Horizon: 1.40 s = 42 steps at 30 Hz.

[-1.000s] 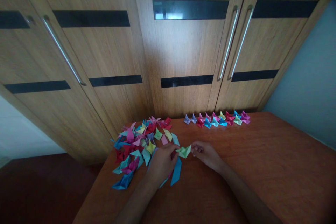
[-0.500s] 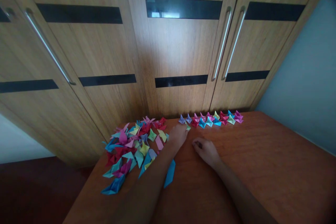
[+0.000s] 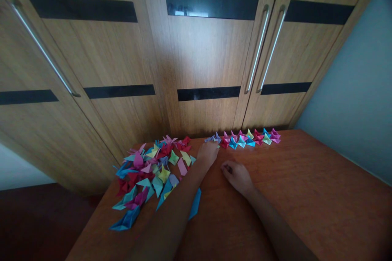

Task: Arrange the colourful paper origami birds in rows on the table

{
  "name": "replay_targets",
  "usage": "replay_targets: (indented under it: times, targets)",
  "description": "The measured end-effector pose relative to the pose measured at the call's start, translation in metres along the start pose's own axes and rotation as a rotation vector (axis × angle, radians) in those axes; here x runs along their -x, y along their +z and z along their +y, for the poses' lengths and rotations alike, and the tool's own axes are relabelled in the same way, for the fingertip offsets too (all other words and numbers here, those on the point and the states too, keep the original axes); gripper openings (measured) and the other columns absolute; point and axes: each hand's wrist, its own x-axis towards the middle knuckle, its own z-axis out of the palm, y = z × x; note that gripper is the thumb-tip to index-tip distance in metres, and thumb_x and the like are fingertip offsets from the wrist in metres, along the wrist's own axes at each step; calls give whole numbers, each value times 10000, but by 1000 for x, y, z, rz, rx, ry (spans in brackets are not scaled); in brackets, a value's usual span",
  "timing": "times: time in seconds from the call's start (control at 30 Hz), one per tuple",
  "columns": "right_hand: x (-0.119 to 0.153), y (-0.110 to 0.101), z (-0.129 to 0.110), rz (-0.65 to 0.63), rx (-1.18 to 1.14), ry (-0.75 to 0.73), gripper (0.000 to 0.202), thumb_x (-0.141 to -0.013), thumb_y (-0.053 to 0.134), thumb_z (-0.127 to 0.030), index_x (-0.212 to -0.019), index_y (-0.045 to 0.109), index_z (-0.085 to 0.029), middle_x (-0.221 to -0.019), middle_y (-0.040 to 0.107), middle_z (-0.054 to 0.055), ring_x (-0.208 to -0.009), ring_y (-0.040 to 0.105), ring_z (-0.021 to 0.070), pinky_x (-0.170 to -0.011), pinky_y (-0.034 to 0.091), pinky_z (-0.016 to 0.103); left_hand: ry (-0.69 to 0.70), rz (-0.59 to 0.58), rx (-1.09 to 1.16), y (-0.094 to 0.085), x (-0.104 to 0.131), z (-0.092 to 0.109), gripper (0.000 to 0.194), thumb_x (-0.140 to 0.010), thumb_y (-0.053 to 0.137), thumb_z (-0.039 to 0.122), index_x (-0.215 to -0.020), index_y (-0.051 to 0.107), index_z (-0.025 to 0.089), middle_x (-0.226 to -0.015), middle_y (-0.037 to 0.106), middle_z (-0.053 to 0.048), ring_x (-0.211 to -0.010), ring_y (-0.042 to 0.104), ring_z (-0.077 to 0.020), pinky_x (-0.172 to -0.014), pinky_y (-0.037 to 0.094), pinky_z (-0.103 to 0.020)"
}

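Pinched in the left hand [image 3: 208,153], a green paper fold [image 3: 218,147] (mostly hidden); right hand [image 3: 238,177] curled closed; wardrobe [image 3: 202,57] shut

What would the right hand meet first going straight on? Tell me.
Probably the left hand, around its wrist; the right hand points that way, though depth is unclear.
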Motion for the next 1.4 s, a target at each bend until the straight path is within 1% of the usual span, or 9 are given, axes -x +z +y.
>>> replay_targets:
  times: [0.23, 0.3, 0.37, 0.47, 0.57, 0.63, 0.77, 1.17, 1.4]
  targets:
    - [0, 1, 0, 16, -6, -8, 192, -834, 469, -238, -827, 661, -235, -740, 669, -10, -678, 601, 134, -640, 393, 221, -26, 21, 9, 0, 1, 3, 232, -914, 472, 299, -1059, 622, 199, -1039, 666, -102, -1003, 619, -235, -859, 464, -325]
    - [0, 1, 0, 11, 0, 2, 190, -832, 473, -235, -831, 663, -236, -744, 674, -11, -686, 606, 135, -643, 394, 221, -47, 40, 9, -2, 2, -1, 277, -915, 464, 374, -1086, 604, 207, -1057, 659, -94, -1011, 612, -234, -865, 460, -326]
    - [-1, 2, 1, -1, 6, 15, 186, -831, 477, -234, -843, 662, -238, -748, 676, -13, -689, 608, 135, -639, 393, 221, -88, 68, 3, -5, 3, -10, 337, -938, 389, 417, -1107, 588, 203, -1071, 649, -97, -1013, 609, -234, -866, 459, -332]
    - [-1, 2, 1, -7, 10, 19, 178, -829, 485, -242, -847, 662, -242, -757, 677, -13, -695, 604, 137, -639, 392, 220, -177, 111, -17, -9, -1, -29, 358, -965, 290, 320, -1153, 561, 181, -1131, 613, -124, -1056, 593, -231, -876, 455, -333]
    - [-1, 2, 1, 4, 3, 4, 181, -833, 480, -251, -835, 661, -242, -734, 666, -12, -677, 594, 135, -633, 385, 219, -230, 106, -29, -8, -7, -46, 331, -920, 347, 216, -1163, 566, 161, -1148, 603, -144, -1053, 601, -241, -863, 469, -339]
    - [-1, 1, 1, 9, -1, 1, 186, -832, 475, -252, -835, 661, -242, -728, 662, -11, -670, 591, 135, -628, 380, 219, -224, 76, -29, -5, -10, -51, 310, -889, 388, 197, -1094, 617, 162, -1096, 632, -140, -1016, 623, -251, -843, 482, -346]
    - [0, 0, 0, -2, 5, 17, 188, -830, 474, -260, -838, 660, -242, -737, 666, -7, -688, 596, 143, -631, 381, 222, -190, 29, -25, 3, -13, -49, 306, -873, 402, 202, -1004, 677, 179, -1044, 669, -137, -993, 637, -259, -839, 485, -357]
    - [-1, 2, 3, 20, -9, -19, 178, -834, 474, -249, -809, 650, -234, -712, 661, -10, -657, 593, 137, -616, 376, 225, -143, -18, -10, 8, -7, -41, 318, -879, 407, 214, -1077, 655, 241, -1066, 683, -88, -1038, 618, -236, -890, 458, -347]
    - [-1, 5, 5, 40, -7, -28, 177, -827, 480, -248, -811, 656, -237, -718, 667, -7, -666, 600, 143, -628, 379, 231, -128, -26, -11, 10, -8, -39, 315, -874, 407, 212, -1079, 645, 232, -1073, 679, -99, -1039, 614, -252, -882, 460, -365]
